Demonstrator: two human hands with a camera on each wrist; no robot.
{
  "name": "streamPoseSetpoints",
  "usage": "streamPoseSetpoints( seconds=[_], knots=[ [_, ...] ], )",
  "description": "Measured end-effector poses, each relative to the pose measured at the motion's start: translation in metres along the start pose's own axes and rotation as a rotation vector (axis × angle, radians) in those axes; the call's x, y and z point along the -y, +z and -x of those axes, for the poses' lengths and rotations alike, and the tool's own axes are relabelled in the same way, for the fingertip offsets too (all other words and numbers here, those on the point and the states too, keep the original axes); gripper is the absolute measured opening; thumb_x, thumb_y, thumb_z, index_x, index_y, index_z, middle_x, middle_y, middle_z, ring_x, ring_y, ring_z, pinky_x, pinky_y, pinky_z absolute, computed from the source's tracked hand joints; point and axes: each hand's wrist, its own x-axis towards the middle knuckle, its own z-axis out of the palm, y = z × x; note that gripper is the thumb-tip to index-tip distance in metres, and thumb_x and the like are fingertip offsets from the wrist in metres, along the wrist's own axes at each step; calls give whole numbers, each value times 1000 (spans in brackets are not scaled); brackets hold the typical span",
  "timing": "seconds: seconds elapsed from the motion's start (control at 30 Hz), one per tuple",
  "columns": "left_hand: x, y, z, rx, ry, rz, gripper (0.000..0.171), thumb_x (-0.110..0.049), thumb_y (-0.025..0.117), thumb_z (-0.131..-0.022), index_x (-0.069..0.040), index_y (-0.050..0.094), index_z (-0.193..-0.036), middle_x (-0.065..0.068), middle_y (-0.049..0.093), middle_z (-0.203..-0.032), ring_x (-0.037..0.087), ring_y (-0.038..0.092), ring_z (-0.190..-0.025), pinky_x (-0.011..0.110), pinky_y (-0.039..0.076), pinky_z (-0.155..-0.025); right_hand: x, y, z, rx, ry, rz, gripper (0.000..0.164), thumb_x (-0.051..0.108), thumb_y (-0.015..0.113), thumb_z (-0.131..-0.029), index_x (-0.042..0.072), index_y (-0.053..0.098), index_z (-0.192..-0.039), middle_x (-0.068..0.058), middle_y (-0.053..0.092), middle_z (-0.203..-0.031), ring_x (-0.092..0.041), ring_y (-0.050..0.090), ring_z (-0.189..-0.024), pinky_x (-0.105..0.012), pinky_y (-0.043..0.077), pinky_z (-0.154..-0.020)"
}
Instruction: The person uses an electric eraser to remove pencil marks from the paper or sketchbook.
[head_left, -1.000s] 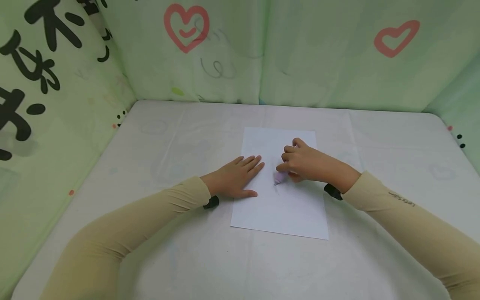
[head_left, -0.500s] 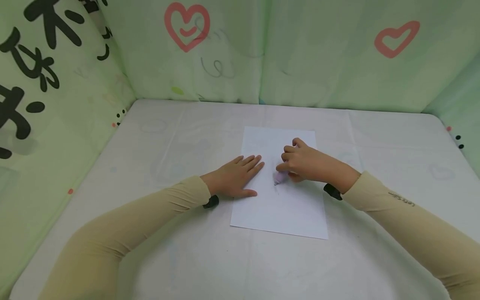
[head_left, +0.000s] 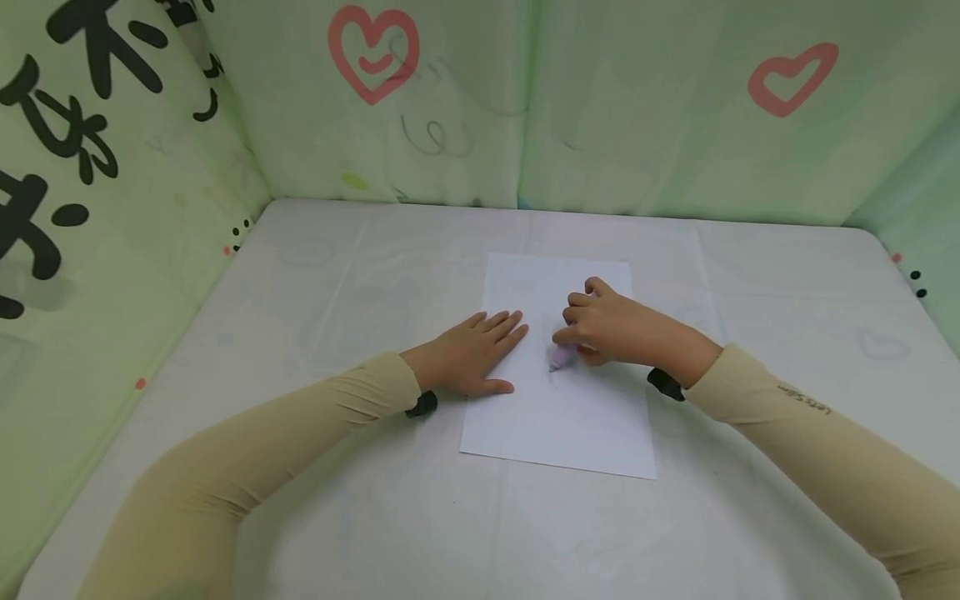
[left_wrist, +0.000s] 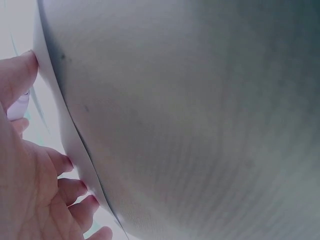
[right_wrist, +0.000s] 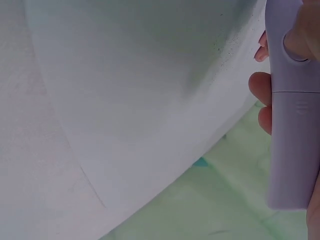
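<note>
A white sheet of paper [head_left: 555,433] lies in the middle of the table. My left hand [head_left: 467,357] rests flat on its left side, fingers spread. My right hand [head_left: 621,327] grips a lilac electric eraser [head_left: 559,357], its tip down at the sheet's middle. Right by the tip are faint grey marks [head_left: 555,380]. In the right wrist view, the thumb presses the round button on the eraser's body [right_wrist: 295,150], and dark specks [right_wrist: 220,50] dot the paper. The left wrist view shows the left fingers [left_wrist: 72,190] along the paper's edge.
A white cloth covers the table [head_left: 375,533]. Green curtains with red hearts [head_left: 645,125] stand behind it and at both sides. Small black devices sit under each wrist, such as the one on the right [head_left: 665,383].
</note>
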Motion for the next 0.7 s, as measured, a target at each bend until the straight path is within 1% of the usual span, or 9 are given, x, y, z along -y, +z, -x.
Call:
streamPoseSetpoints(
  seconds=[0.17, 0.33, 0.47, 0.57, 0.7],
  knots=[
    [-1, -2, 1, 2, 0, 1, 84, -60, 38, -93, -10, 6, -152, 9, 3, -160, 24, 8, -148, 43, 12, -120, 1, 1, -3, -27, -7, -1, 22, 11, 78, -69, 21, 65, -84, -2, 61, -72, -20, 51, -74, -40, 40, -74],
    [-1, -2, 1, 0, 2, -6, 84, -60, 38, -93, -10, 6, -152, 9, 4, -160, 24, 8, -148, 43, 13, -119, 2, 2, -3, -2, -8, -19, 19, 12, 78, -70, 21, 65, -82, -1, 61, -72, -20, 52, -73, -42, 40, -75],
    [0, -2, 1, 2, -1, -19, 84, -60, 38, -93, -10, 6, -152, 9, 4, -160, 24, 9, -148, 43, 13, -119, 1, 1, -3, -12, -10, -2, 21, 12, 78, -70, 21, 64, -82, -2, 61, -72, -20, 51, -74, -40, 39, -75],
    [0, -2, 1, 2, 1, -9, 84, -60, 38, -93, -10, 6, -152, 9, 4, -160, 24, 8, -148, 43, 13, -119, 2, 1, -3, -27, -14, 10, 21, 11, 77, -69, 21, 63, -82, -2, 60, -72, -20, 51, -73, -40, 39, -74],
    [0, -1, 0, -5, 7, -1, 84, -60, 38, -93, -10, 7, -152, 9, 5, -160, 24, 9, -148, 43, 12, -119, 2, -1, -3, 7, -8, -18, 20, 11, 77, -69, 20, 65, -81, -1, 60, -71, -20, 51, -72, -41, 40, -75]
  ],
)
